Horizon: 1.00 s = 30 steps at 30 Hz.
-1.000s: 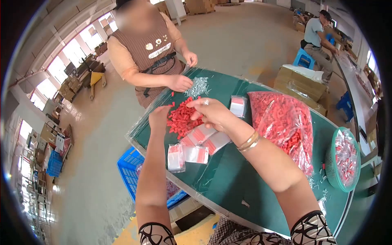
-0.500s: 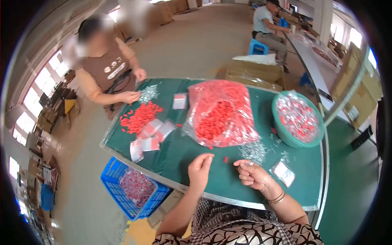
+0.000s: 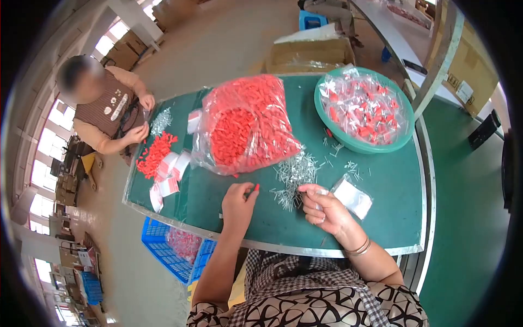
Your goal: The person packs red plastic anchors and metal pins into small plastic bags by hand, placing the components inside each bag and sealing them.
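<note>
Counts about the large bag of red pieces [image 3: 250, 122] (n = 1): to its right, I count one green basin [image 3: 376, 147]; to its left, one heap of loose red pieces [image 3: 155, 157]; below it, one blue crate [image 3: 162, 250]. Main heaps of metal pins [image 3: 297, 174], two: left and lower right. Overlapping packets [image 3: 169, 187] at lower left: exact number unclear.
</note>
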Available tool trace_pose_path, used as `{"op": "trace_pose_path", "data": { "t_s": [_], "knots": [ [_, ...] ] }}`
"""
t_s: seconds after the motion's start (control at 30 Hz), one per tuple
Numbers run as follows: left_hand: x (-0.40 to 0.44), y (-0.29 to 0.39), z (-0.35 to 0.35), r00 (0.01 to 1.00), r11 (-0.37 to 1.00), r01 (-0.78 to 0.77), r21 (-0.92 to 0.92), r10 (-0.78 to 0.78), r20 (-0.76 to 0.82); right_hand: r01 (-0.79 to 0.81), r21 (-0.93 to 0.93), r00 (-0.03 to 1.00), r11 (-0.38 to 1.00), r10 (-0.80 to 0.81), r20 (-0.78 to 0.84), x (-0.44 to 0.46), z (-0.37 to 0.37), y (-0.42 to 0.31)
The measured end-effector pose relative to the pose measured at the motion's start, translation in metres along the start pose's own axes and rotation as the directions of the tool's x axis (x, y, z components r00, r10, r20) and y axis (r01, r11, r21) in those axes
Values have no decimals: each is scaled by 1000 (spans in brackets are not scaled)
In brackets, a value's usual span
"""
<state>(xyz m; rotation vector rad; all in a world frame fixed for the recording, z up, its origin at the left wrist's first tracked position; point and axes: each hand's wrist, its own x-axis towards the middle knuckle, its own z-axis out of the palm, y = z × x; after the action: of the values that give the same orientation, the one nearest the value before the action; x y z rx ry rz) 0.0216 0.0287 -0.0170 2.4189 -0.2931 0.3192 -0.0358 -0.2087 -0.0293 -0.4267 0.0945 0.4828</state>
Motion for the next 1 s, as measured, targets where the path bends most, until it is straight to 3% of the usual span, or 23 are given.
{"op": "trace_pose_path", "data": {
  "t_s": [0.13, 0.23, 0.37, 0.47, 0.67, 0.77, 0.9, 1.0],
  "knots": [
    [0, 8, 13, 997, 995, -71, -73, 68, -33, 1, 0, 999, 1000, -1, -36, -4, -5, -5],
    [13, 11, 27, 975, 974, -222, -54, 221, -31, 23, -17, 998, 1000, -24, -61, -4, -6, -5],
    [39, 12, 46, 980, 984, -178, 27, 174, 100, 20, -68, 997, 997, -24, -68, -1, -7, -3],
    [47, 8, 53, 964, 964, -233, 124, 213, 160, 20, -72, 996, 997, -26, -82, -2, -9, -4],
    [55, 5, 49, 936, 951, -276, 140, 233, 264, -1, -53, 996, 999, -3, -84, 0, -11, 1],
    [53, 6, 37, 958, 962, -260, 87, 246, 146, -9, -50, 996, 999, 5, -89, -1, -10, 1],
    [48, -9, 13, 949, 969, -238, 70, 247, -194, -2, -58, 995, 998, -4, -100, -1, -9, 1],
    [59, -15, -5, 953, 983, -180, 33, 182, -241, -25, -71, 994, 997, 18, -104, 0, -7, 4]
  ]
}}
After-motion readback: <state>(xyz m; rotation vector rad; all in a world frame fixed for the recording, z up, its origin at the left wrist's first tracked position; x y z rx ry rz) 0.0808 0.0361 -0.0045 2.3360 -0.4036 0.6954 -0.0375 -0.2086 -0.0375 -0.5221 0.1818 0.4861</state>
